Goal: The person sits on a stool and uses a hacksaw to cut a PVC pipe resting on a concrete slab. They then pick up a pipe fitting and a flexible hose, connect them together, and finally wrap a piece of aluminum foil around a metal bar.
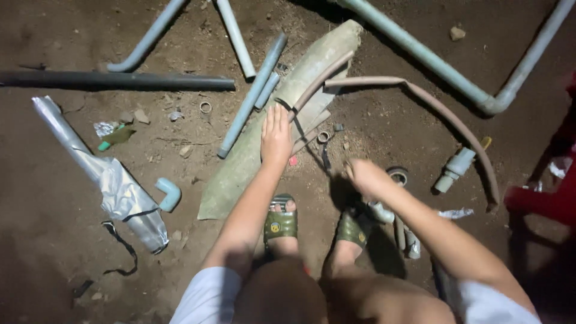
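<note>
Squatting over bare dirt ground [54, 252], green sandals [280, 222] at bottom centre. Left hand [276, 137] laid flat, fingers spread, palm down on the long curved greenish slab [252, 156] running diagonally from lower centre up toward the top middle. Not gripping anything, just pressing on it. Right hand [363, 175] just right of centre, blurred, fingers loosely curled; can't tell if anything's pinched in it. Hovering near a small metal ring [397, 176] and a dark strap [325, 157] on the dirt.

Brownish hose [444, 114] arcing from the slab's upper end out to the right side. Grey pipe [252, 96] lying along the slab's left edge, touching or just beside it. Black pipe [120, 81] across the upper left. Crumpled silver wrapping [114, 180] at left, with a light blue elbow fitting [170, 193] just beside it. White fitting [456, 168] at right, well apart from both hands. Big Y-shaped pipe joint [492, 102] in the upper right. Red plastic something [552, 198] at the right edge.
</note>
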